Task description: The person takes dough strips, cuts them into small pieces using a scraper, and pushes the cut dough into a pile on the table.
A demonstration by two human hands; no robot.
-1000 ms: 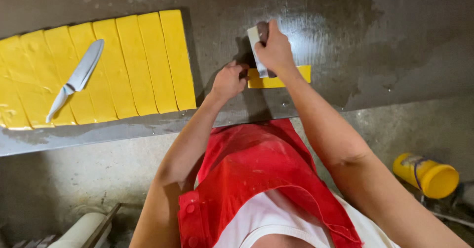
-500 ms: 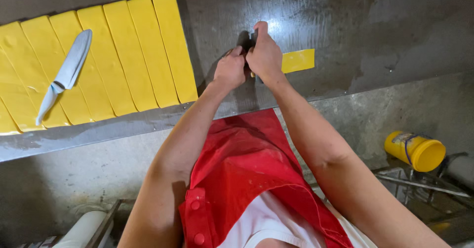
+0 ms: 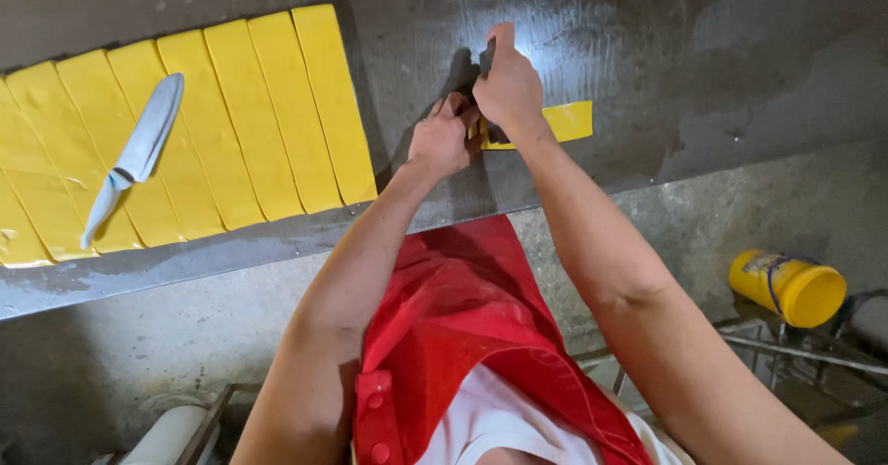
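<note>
Strip [image 3: 555, 123] lying on table [image 3: 647, 49], under right hand [image 3: 507, 90]; left hand [image 3: 440, 141] just beside. Slabs [image 3: 240, 123] w/ knife [image 3: 137, 155] on top sitting well left.

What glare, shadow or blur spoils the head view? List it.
Head view: bright glare on the wet table beyond the right hand; hard shadow left of the left hand; yellow slabs and knife sharp; lower corners dim.

Yellow strip [image 3: 566, 121]: thin, flat, rectangular, lies lengthwise on dark wet bench [image 3: 721, 67], near front edge; left end hidden. Dark flat blade [image 3: 487, 58]: upright on strip's left end, mostly hidden, type unclear.
</note>
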